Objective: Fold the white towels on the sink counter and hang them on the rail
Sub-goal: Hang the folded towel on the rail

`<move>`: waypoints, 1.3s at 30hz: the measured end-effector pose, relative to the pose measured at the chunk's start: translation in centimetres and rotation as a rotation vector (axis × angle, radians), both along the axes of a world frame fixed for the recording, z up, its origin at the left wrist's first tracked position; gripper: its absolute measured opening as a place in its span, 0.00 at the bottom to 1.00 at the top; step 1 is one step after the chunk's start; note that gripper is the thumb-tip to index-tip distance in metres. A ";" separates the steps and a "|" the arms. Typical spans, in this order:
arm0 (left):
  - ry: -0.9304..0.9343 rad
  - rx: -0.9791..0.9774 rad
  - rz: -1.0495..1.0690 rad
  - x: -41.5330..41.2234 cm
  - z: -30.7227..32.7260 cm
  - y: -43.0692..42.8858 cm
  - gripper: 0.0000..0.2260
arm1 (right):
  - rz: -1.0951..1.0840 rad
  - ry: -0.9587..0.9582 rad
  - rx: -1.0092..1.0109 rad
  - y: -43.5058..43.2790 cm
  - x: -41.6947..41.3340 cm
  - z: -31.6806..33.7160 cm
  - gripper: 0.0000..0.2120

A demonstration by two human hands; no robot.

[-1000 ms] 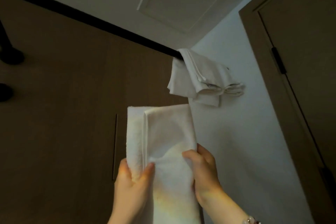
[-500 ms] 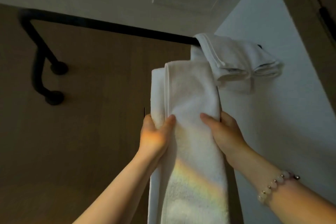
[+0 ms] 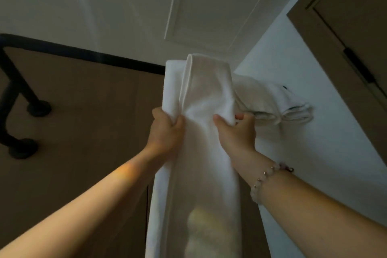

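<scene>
At the black rail [image 3: 83, 56]: folded white towel [image 3: 206, 90] held up, covering the bar's right end.
Towel is gripped at either edge by left hand [image 3: 165, 132] and right hand [image 3: 236, 132]; second towel [image 3: 272, 104] is draped just right.

Plain white towel [image 3: 201, 94] right in front of me, no pattern, hem the same white, with a soft yellowish patch low down. Beside it the second towel [image 3: 278, 102] is white too. The rail [image 3: 94, 56] runs matte black across a flat brown wall panel [image 3: 94, 121]. There's a white wall [image 3: 314, 142] on the right, a brown door [image 3: 356, 16] with a black hinge [image 3: 358, 65], and pale pearly beads on my bracelet [image 3: 263, 178].
</scene>
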State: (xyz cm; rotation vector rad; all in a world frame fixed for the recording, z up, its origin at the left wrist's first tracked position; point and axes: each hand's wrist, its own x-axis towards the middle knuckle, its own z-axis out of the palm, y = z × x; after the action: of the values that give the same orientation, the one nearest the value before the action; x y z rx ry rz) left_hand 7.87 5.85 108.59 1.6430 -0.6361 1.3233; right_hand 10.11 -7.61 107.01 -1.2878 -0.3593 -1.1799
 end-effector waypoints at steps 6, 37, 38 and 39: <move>-0.146 -0.050 0.062 -0.1 3.4 -1.7 0.19 | 0.095 -0.186 0.011 -1.5 0.2 4.6 0.13; -0.024 -0.116 -0.021 1.0 13.5 -2.5 0.31 | 0.412 -0.235 -0.334 -4.6 3.0 12.2 0.22; -0.030 -0.133 -0.046 0.8 13.4 -2.5 0.34 | 0.379 -0.238 -0.334 -4.7 2.8 12.6 0.21; -0.019 -0.151 -0.058 0.8 13.3 -2.6 0.36 | 0.358 -0.237 -0.333 -4.7 2.7 13.1 0.20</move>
State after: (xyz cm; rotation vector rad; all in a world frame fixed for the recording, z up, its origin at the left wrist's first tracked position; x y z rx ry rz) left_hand 8.62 3.25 121.88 1.4816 -0.5766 1.3140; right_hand 12.83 -12.34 120.09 -1.2983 -0.9523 -0.9906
